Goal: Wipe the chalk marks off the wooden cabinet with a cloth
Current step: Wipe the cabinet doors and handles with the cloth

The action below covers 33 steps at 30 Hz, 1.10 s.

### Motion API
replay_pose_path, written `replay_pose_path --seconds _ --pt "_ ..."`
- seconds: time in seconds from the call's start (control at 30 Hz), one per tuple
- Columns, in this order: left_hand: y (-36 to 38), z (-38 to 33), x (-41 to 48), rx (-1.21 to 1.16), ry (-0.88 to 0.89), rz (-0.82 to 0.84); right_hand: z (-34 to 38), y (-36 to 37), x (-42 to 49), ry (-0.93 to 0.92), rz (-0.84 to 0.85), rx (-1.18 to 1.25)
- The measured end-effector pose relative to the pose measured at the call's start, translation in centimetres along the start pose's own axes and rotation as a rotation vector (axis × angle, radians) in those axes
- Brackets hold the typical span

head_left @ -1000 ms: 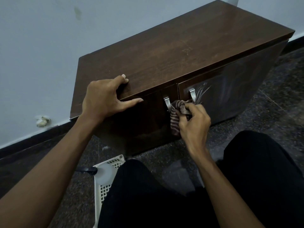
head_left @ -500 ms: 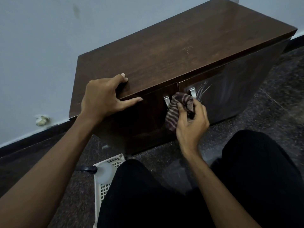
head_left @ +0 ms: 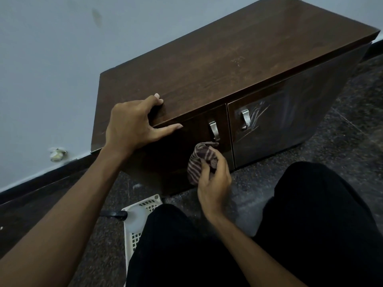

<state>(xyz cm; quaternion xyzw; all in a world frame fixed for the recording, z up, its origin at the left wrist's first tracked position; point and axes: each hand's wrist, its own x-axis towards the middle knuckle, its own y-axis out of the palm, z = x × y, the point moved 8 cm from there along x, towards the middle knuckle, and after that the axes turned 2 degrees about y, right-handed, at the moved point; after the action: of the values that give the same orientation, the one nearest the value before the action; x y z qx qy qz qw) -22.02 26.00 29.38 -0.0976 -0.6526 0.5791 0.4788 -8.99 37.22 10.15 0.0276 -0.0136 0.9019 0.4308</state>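
Observation:
A low dark wooden cabinet (head_left: 217,65) stands against the wall, with two front doors and a metal handle on each. White chalk marks (head_left: 256,119) streak the right door around its handle (head_left: 245,119). My right hand (head_left: 214,181) holds a bunched striped cloth (head_left: 199,162) against the lower part of the left door, just below its handle (head_left: 214,130). My left hand (head_left: 134,125) grips the cabinet's front top edge at the left, fingers on top and thumb stretched along the edge.
A white plastic basket (head_left: 143,206) with a pale bottle in it sits on the dark speckled floor by my left knee. My black-trousered legs fill the bottom of the view. A dark skirting runs along the wall at left.
My right hand has carried the cloth down and left, from the right door's handle and chalk marks to below the left door's handle. The left hand has stayed on the edge.

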Motion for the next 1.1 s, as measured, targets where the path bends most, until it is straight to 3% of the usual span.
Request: replay_pose_path --seconds 0.23,0.57,0.8,1.0,1.1 --pt "-0.1 -0.1 0.0 0.002 0.010 -0.012 3.6 0.4 0.7 -0.073 -0.132 0.091" --pt "0.2 0.1 -0.1 -0.007 -0.005 -0.001 2.7 3.4 -0.2 0.008 0.023 -0.080" --pt "0.0 0.1 0.0 -0.010 -0.005 -0.007 4.2 4.0 0.1 -0.006 -0.001 -0.075" --pt "0.0 -0.1 0.0 -0.006 0.002 0.000 3.1 3.3 -0.3 -0.131 -0.012 -0.195" --pt "-0.1 -0.1 0.0 -0.003 0.006 -0.008 2.6 3.3 0.0 -0.080 -0.012 -0.180"
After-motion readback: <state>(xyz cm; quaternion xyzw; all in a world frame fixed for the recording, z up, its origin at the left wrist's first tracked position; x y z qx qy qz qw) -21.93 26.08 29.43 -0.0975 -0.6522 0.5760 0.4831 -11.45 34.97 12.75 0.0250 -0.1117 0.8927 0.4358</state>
